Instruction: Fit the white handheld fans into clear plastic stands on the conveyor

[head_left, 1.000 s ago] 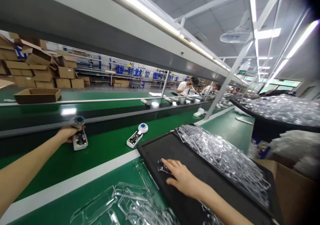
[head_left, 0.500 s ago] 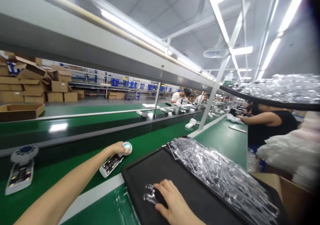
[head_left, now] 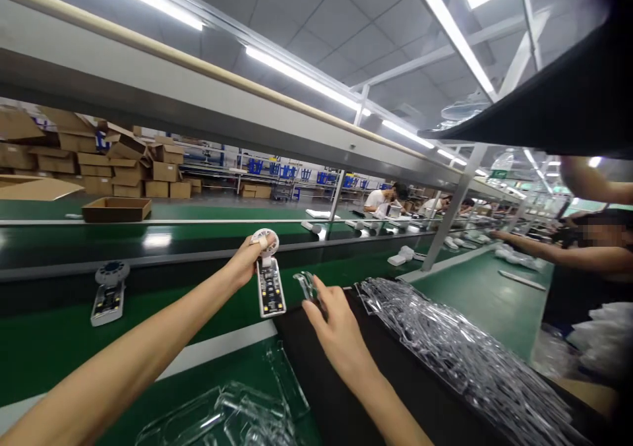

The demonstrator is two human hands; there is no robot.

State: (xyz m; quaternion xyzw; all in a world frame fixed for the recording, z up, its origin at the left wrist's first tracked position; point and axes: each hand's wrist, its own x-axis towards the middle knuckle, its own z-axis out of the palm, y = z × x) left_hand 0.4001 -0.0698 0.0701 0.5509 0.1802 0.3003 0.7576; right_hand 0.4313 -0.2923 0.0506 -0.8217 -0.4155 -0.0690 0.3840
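Note:
My left hand (head_left: 247,261) is closed around the round white head of a device (head_left: 271,289), lifted above the green belt. Its rectangular body hangs down, showing a dark circuit board with yellow spots. Between the thumb and fingers of my right hand (head_left: 339,327) is a small clear plastic piece (head_left: 305,286), close to the device's right side but apart from it. Below that hand lies a black tray (head_left: 324,360), whose right part bears a heap of clear plastic pieces (head_left: 445,340). A similar device (head_left: 109,301) rests on the belt at left.
More clear plastic parts (head_left: 232,416) lie on the green bench at the bottom. A metal post (head_left: 452,212) rises beyond the tray. A black shelf (head_left: 534,113) overhangs at upper right. A co-worker's arm (head_left: 548,251) reaches in from the right. A cardboard tray (head_left: 116,210) stands across the line.
My left hand has raised the device off the belt, its body now hanging upright. My right hand has carried the clear piece up from the black tray toward it. The view has shifted.

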